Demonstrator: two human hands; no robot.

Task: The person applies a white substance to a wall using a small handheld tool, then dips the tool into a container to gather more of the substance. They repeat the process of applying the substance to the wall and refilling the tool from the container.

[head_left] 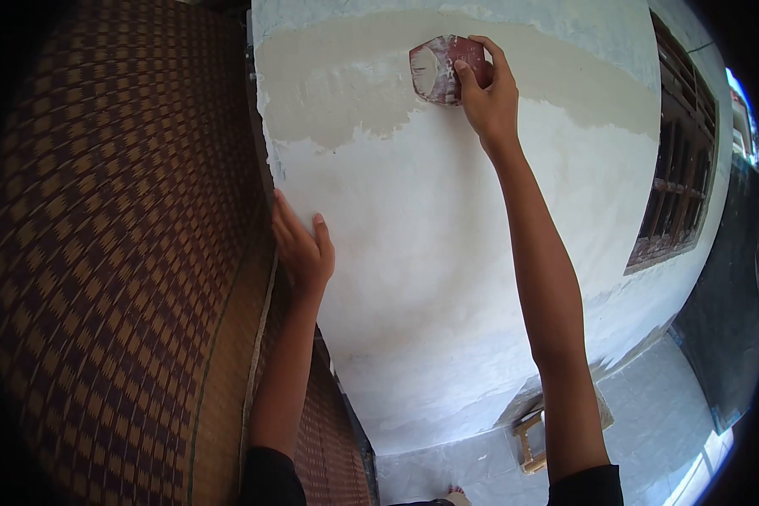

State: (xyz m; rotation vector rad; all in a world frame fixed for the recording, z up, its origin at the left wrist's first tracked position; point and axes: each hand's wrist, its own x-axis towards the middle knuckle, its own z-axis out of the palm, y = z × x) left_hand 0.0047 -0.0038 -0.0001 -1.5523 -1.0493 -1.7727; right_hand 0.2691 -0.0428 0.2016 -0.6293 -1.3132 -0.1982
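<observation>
My right hand (491, 97) grips a dark red flat scraper (437, 71) by its right side and holds it against the upper part of a white wall (413, 228). Pale paste is smeared on the scraper's left half. Around it runs a band of damp, greyish-beige filler (337, 93) with a ragged lower edge. Lower and to the left, my left hand (305, 244) rests at the wall's left edge, empty, with its thumb apart from its fingers.
A woven brown mat (126, 211) hangs along the left. At right are a wooden barred window (679, 160) and a dark panel (725, 287). Below lies a grey tiled floor (649, 405) with a small wooden frame (531, 443) near the wall's base.
</observation>
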